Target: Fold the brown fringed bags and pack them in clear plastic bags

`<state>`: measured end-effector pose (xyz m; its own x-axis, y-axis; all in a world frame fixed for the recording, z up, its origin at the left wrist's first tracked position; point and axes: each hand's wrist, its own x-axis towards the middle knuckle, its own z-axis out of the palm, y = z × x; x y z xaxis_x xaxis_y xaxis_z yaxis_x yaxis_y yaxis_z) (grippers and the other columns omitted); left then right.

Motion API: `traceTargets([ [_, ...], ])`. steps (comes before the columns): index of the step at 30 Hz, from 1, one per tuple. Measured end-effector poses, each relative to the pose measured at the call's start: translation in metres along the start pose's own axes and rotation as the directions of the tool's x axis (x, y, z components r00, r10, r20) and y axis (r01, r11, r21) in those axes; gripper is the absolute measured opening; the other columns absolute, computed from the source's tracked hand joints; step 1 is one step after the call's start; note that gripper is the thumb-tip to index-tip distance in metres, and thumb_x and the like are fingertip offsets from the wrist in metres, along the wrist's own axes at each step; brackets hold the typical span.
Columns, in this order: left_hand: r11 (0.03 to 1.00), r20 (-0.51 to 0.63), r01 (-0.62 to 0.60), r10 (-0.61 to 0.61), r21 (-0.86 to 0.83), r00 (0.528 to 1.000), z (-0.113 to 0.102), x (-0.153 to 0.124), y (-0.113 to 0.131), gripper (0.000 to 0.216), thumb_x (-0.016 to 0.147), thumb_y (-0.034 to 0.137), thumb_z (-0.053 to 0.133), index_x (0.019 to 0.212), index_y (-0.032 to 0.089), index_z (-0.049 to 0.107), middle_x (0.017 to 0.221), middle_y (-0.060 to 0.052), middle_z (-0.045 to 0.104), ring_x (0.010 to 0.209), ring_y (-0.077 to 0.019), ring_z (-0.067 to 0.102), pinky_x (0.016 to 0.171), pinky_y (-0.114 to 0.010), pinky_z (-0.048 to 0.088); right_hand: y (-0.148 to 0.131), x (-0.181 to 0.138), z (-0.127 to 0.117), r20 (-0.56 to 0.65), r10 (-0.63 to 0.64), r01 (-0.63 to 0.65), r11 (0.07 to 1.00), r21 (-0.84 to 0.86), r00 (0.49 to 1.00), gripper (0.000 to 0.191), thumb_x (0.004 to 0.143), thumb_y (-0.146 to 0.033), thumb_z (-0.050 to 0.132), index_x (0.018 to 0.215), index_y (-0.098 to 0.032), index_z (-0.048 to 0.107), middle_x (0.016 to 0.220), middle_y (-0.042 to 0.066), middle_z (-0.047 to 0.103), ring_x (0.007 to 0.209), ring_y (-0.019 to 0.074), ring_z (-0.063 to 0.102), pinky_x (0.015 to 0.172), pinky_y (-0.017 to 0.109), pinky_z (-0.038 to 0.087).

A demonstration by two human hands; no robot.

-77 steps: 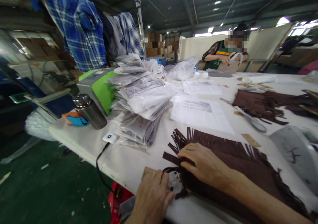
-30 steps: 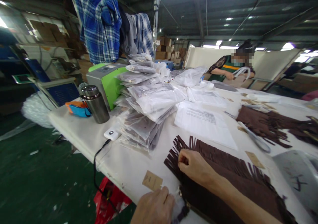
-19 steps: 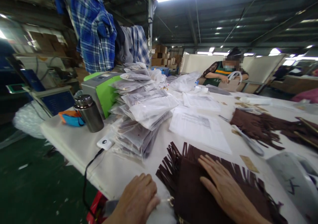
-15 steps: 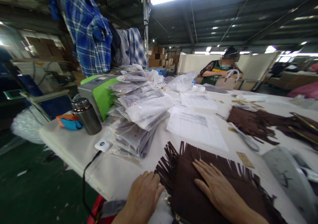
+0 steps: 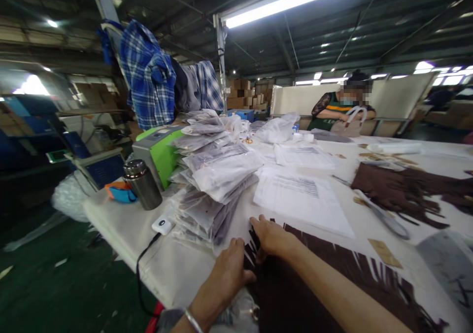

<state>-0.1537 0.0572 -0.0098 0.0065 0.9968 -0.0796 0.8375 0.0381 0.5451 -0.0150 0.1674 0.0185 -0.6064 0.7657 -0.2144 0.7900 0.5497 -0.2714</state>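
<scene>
A dark brown fringed bag [image 5: 288, 293] lies flat at the table's near edge, its strips fanning out along the far and left sides. My left hand [image 5: 227, 271] is at its left edge, fingers curled and thumb against the fringe. Over the upper left corner, my right hand [image 5: 269, 237] bends its fingers around the strips, and its forearm crosses the bag. Gold-coloured hardware [image 5: 254, 313] shows at the bag's lower left. The fingertips' exact hold on the strips is partly hidden.
Plastic-wrapped packets [image 5: 214, 190] form a tall stack beyond my left hand. A steel flask [image 5: 142, 185] and a white corded device [image 5: 162, 224] stand left of it. Printed sheets [image 5: 303, 195] lie ahead, more brown fringed pieces [image 5: 391, 190] to the right. A co-worker [image 5: 343, 106] sits across the table.
My right hand has moved from flat on the bag's middle to its upper left corner, where the fingers now curl on the fringe. My left hand has shifted slightly up along the edge.
</scene>
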Motion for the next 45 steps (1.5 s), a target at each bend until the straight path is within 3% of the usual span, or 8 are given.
traceTargets([
  [12,0.971,-0.031,-0.035,0.029,-0.235,0.999,0.023,0.031,-0.002,0.022,0.065,0.006,0.058,0.085,0.015,0.063,0.081,-0.001,0.066,0.082,-0.0222,0.063,0.068,-0.027,0.043,-0.001,-0.015,0.001,0.046,-0.193,0.191,0.981,0.038,0.98,0.017,0.075,-0.011,0.066,0.092,-0.014,0.066,0.089,0.007,0.069,0.085,0.0208,0.065,0.073,0.032,0.047],
  [20,0.952,-0.069,-0.244,0.235,-0.186,0.969,0.018,-0.003,0.058,0.021,0.07,0.005,0.055,0.086,0.019,0.06,0.089,0.0,0.064,0.083,-0.017,0.061,0.072,-0.024,0.046,0.04,-0.077,-0.007,-0.173,-0.288,0.325,0.91,0.255,0.942,0.018,0.068,-0.006,0.058,0.08,-0.018,0.064,0.079,-0.001,0.067,0.075,0.0151,0.06,0.062,0.022,0.04],
  [27,0.558,-0.065,-0.613,0.767,0.559,0.638,0.088,-0.043,0.09,0.007,0.084,0.011,0.056,0.084,0.018,0.056,0.082,-0.003,0.064,0.07,-0.021,0.061,0.053,-0.029,0.045,0.068,-0.153,0.036,-0.336,-0.339,0.43,0.868,0.247,0.879,0.015,0.083,-0.008,0.048,0.083,-0.018,0.061,0.092,0.006,0.064,0.086,0.0195,0.057,0.08,0.033,0.046],
  [35,0.377,-0.21,-0.745,0.926,0.55,0.314,0.08,-0.057,0.103,0.018,0.093,0.022,0.051,0.075,0.02,0.053,0.064,0.002,0.054,0.054,-0.0139,0.052,0.046,-0.028,0.038,0.096,-0.177,0.064,-0.478,-0.33,0.445,0.883,0.15,0.814,0.026,0.094,-0.01,0.041,0.099,-0.021,0.064,0.115,0.009,0.066,0.11,0.0207,0.059,0.095,0.037,0.048],
  [37,0.462,-0.26,-0.809,0.884,0.363,0.388,0.066,-0.054,0.091,0.015,0.096,0.022,0.046,0.085,0.021,0.056,0.07,0.002,0.059,0.061,-0.0133,0.058,0.052,-0.025,0.044,0.104,-0.183,0.066,-0.508,-0.284,0.411,0.899,0.155,0.813,0.027,0.096,-0.013,0.039,0.097,-0.022,0.065,0.113,0.009,0.068,0.109,0.0202,0.061,0.092,0.035,0.05],
  [40,0.793,-0.307,-0.572,0.609,0.211,0.731,0.043,-0.033,0.056,0.031,0.097,0.015,0.032,0.114,0.02,0.057,0.102,-0.009,0.069,0.098,-0.0192,0.065,0.085,-0.033,0.054,0.11,-0.19,0.07,-0.545,-0.189,0.323,0.933,0.16,0.817,0.026,0.097,-0.019,0.043,0.097,-0.024,0.068,0.112,0.007,0.069,0.109,0.0212,0.063,0.093,0.036,0.052],
  [42,0.87,-0.214,-0.39,0.46,0.301,0.862,0.035,-0.011,0.032,0.046,0.092,0.007,0.026,0.13,0.012,0.052,0.132,-0.018,0.059,0.129,-0.0267,0.052,0.108,-0.051,0.042,0.113,-0.194,0.075,-0.587,-0.135,0.282,0.945,0.165,0.799,0.023,0.097,-0.023,0.046,0.101,-0.026,0.069,0.116,0.007,0.069,0.113,0.0224,0.062,0.097,0.039,0.051],
  [45,0.873,0.002,-0.349,0.371,0.34,0.929,0.042,0.017,0.016,0.054,0.088,0.007,0.032,0.141,0.009,0.044,0.149,-0.016,0.045,0.142,-0.0276,0.034,0.118,-0.056,0.026,0.114,-0.194,0.085,-0.616,-0.081,0.247,0.95,0.191,0.784,0.022,0.099,-0.027,0.047,0.104,-0.027,0.068,0.12,0.007,0.067,0.118,0.0229,0.059,0.099,0.041,0.05],
])
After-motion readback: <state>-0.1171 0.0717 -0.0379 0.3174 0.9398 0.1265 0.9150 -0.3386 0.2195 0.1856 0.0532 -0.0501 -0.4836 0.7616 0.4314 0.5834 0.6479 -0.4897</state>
